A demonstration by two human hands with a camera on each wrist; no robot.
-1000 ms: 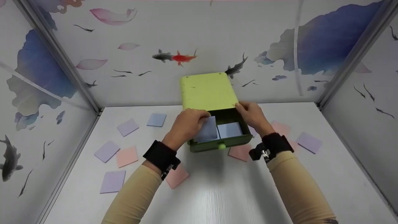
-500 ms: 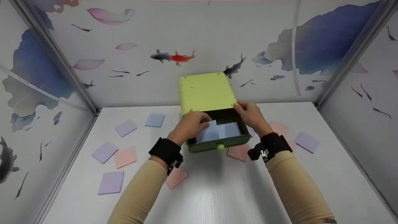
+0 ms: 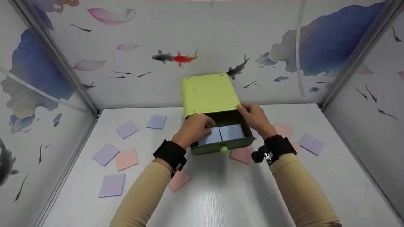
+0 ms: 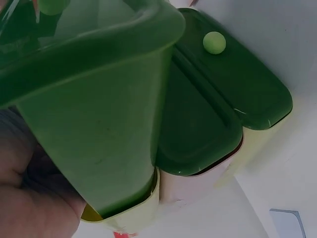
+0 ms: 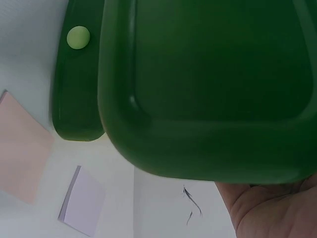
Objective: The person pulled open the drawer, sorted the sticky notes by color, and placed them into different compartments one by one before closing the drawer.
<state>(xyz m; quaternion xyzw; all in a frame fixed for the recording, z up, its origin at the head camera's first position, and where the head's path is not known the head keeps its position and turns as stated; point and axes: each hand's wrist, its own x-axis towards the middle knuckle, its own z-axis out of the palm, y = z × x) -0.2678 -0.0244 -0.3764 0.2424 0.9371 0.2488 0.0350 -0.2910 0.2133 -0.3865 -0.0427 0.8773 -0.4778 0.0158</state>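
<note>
Two blue tiles lie side by side in a pulled-out drawer [image 3: 206, 150]: the left tile [image 3: 215, 136] nearest the left hand [image 3: 196, 127], the right tile [image 3: 232, 132] just beside it. The left hand reaches over the drawer's left side, its fingers bent down onto the left tile; whether they pinch it or merely touch it cannot be told.

The right hand [image 3: 255, 118] grips the cabinet [image 3: 210, 91] at its front right corner, thumb on the yellow-green top and fingers round the side. The drawer front is dark green, with a round light green knob [image 3: 223, 148]. From the left wrist, two more green fronts [image 4: 257, 79] show below.

The cabinet stands on a white table [image 3: 208, 201], near the back wall [image 3: 189, 34], which is painted with fish, petals and blue shapes. On the table to the left lie a blue square [image 3: 157, 121], three purple squares [image 3: 106, 154] and a pink square [image 3: 127, 160]. Another pink piece [image 3: 179, 181] is partly covered by the left wristband [image 3: 169, 156]. More pink and purple pieces [image 3: 311, 144] lie to the right. The person's sleeves [image 3: 143, 195] are tan.
</note>
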